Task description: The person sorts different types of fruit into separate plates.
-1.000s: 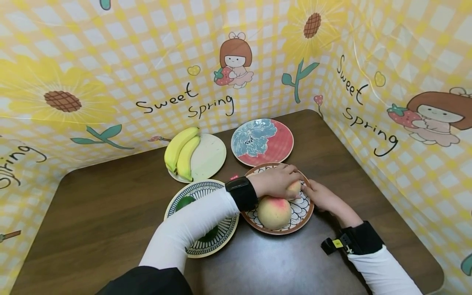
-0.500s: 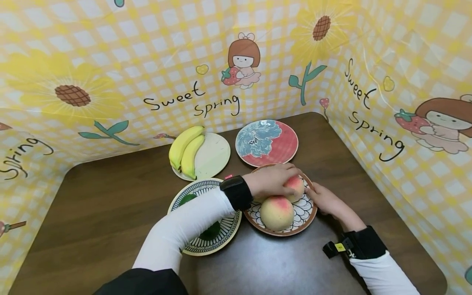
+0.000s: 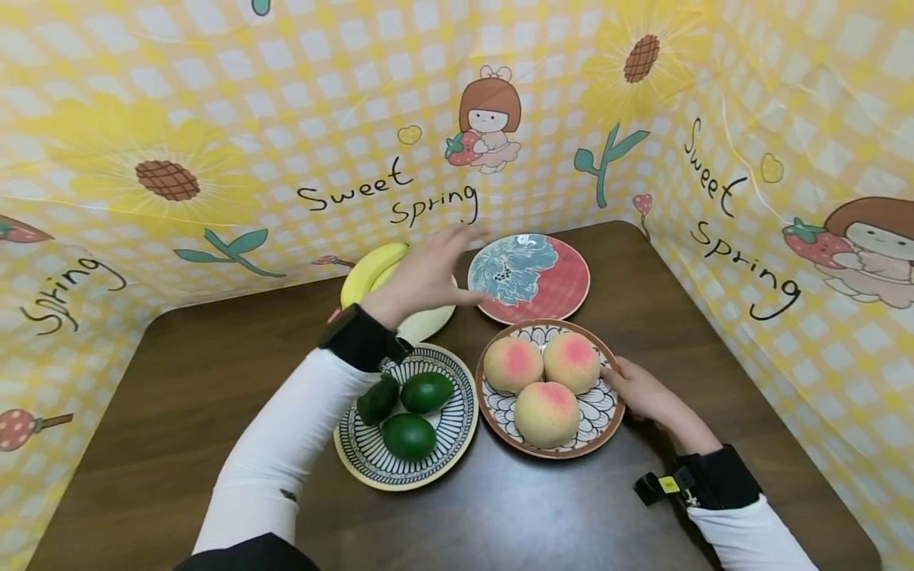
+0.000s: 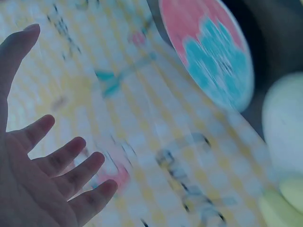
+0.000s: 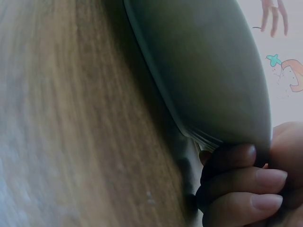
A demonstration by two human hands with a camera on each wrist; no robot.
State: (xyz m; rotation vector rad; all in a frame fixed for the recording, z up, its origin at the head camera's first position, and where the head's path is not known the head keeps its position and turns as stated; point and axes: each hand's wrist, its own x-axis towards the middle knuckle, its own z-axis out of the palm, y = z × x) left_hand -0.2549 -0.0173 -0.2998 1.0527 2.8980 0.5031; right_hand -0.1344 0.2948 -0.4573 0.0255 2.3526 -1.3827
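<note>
My left hand (image 3: 424, 274) is raised over the pale plate (image 3: 428, 325), its fingers spread and nothing in them. The left wrist view shows the same hand (image 4: 52, 175) with an empty palm. Several fingers of my right hand (image 3: 643, 392) curl under the rim of a brown-rimmed plate (image 3: 596, 408), with the thumb on top. The right wrist view shows that plate's underside (image 5: 208, 71) close above the wooden table (image 5: 80, 118). Three peaches lie on it: one at back left (image 3: 513, 365), one at back right (image 3: 572, 362), one in front (image 3: 547, 415).
Left of the peaches, a blue-patterned plate (image 3: 446, 452) bears three dark green avocados (image 3: 409, 437). Bananas (image 3: 371, 274) lie on the pale plate, partly behind my left hand. A red and blue flowered plate (image 3: 560, 281) stands at the back. Checked cloth walls (image 3: 300, 135) border the table.
My left hand has let go of a peach on the brown-rimmed plate and moved up and left, uncovering the peaches and avocados. My right hand keeps its grip on the rim.
</note>
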